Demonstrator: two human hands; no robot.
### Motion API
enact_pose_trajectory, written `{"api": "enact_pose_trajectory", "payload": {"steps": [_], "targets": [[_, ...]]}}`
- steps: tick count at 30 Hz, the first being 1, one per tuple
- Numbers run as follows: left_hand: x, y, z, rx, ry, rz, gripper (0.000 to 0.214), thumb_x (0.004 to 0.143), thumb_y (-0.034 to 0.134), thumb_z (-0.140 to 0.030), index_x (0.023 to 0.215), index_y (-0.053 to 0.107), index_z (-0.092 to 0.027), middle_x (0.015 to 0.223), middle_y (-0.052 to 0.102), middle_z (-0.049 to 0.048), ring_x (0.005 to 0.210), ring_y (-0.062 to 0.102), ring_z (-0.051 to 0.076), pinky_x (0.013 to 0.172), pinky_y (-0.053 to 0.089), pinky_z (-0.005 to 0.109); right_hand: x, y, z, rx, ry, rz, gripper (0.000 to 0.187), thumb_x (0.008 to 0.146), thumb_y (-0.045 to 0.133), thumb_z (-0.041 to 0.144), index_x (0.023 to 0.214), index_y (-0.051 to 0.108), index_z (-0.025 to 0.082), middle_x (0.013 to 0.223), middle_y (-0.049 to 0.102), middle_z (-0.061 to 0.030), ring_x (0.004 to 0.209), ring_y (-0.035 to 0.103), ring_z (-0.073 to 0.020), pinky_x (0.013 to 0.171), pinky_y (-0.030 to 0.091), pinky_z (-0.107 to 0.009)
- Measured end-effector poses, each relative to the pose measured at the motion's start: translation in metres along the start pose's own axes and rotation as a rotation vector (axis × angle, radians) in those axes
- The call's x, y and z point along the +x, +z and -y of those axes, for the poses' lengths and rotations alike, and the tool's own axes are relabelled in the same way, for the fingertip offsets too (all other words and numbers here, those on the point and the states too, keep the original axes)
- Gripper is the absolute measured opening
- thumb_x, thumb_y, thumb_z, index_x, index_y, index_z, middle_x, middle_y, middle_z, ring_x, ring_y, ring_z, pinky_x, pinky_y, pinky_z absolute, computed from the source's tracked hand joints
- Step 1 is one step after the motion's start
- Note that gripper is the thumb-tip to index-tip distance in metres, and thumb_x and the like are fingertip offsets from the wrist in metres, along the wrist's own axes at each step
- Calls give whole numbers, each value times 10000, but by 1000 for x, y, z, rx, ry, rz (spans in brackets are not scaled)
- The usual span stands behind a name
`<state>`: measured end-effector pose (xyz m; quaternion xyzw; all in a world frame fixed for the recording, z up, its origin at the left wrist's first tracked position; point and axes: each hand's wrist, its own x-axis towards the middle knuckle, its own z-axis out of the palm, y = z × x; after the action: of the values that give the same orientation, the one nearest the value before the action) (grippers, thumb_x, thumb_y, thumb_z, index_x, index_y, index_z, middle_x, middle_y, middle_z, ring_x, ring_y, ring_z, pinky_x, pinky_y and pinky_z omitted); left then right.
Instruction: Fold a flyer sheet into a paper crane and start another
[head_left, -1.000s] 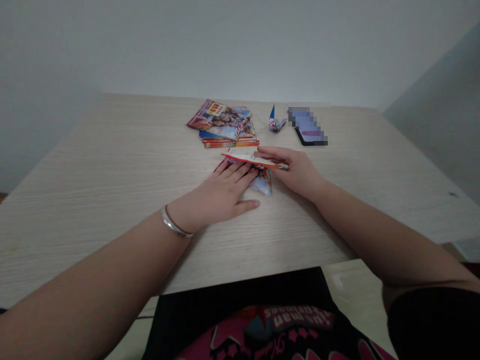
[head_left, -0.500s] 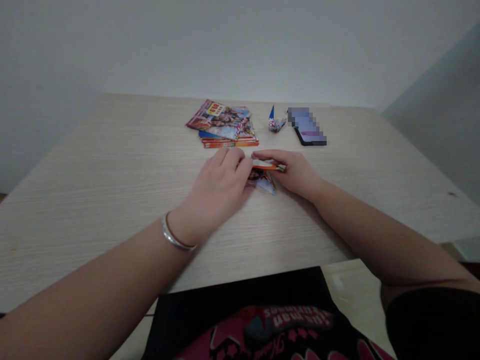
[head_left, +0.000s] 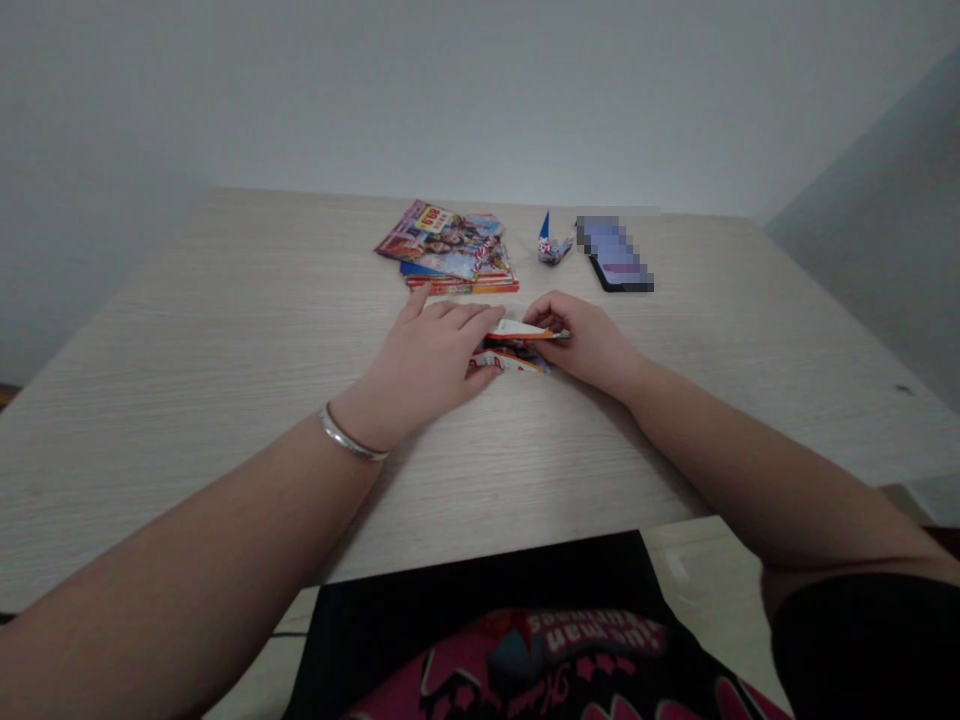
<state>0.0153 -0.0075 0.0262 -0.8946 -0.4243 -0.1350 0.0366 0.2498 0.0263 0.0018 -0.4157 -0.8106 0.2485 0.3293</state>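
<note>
A small piece of folded printed paper (head_left: pixel 517 332), white with orange edges and a dark picture inside, lies between my two hands on the table. Its layers stand apart, with a gap facing me. My left hand (head_left: pixel 427 355), a silver bangle at its wrist, covers the paper's left end. Its fingers stretch along the upper layer, and its thumb is at the lower flap. My right hand (head_left: pixel 581 335) pinches the right tip of the paper between curled fingers and thumb. The paper's left end is hidden under my left hand.
Behind my left hand lies a stack of colourful printed leaflets (head_left: pixel 450 240). To its right stands a folded paper crane (head_left: pixel 551 245) with a blue point. A phone (head_left: pixel 619 255), its screen pixelated, lies beside that. The wooden table (head_left: pixel 225 350) meets the wall behind.
My left hand has shifted left and flattened, its fingers spreading from a curled grip. More of the paper shows, its lower flap now turned to a white and orange side. My right hand keeps its pinch.
</note>
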Motion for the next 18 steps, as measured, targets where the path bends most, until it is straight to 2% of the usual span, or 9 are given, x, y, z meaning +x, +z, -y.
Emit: {"api": "enact_pose_trajectory", "payload": {"steps": [3,6,8,14,18], "targets": [[0,-1,1,8,11,8,602,935,658,-387,1460,586,-100,1424,666,215,1346,599,407,1193,381,608,0,-3,3,-5,55,-11,160,775,691,242,923,633,223,876,741,-18,762,628,-183,737,511,-335],[1,-2,0,-15,4,26,693,928,692,-445,1522,523,-130,1490,626,206,1379,585,402,1238,286,663,1,-3,3,44,124,-19,194,763,719,281,932,642,223,871,734,-15,727,604,-182,725,497,-341],[2,-4,0,-30,19,30,723,922,707,-473,1535,506,-146,1499,625,194,1384,588,391,1248,269,659,1,-3,3,88,153,-32,207,752,727,288,933,650,224,876,730,-15,721,599,-181,727,496,-348],[4,-13,-1,-3,63,2,542,954,653,-456,1411,630,-166,1368,721,156,1246,673,365,1228,322,620,2,-1,4,136,94,-63,130,750,691,241,877,666,232,847,734,-5,765,624,-185,754,509,-347],[3,-14,-1,7,52,-69,470,969,622,-488,1327,681,-189,1291,758,128,1214,681,352,1243,303,618,1,1,3,178,105,-118,177,760,662,238,937,646,239,836,722,5,727,630,-167,705,509,-327]]}}
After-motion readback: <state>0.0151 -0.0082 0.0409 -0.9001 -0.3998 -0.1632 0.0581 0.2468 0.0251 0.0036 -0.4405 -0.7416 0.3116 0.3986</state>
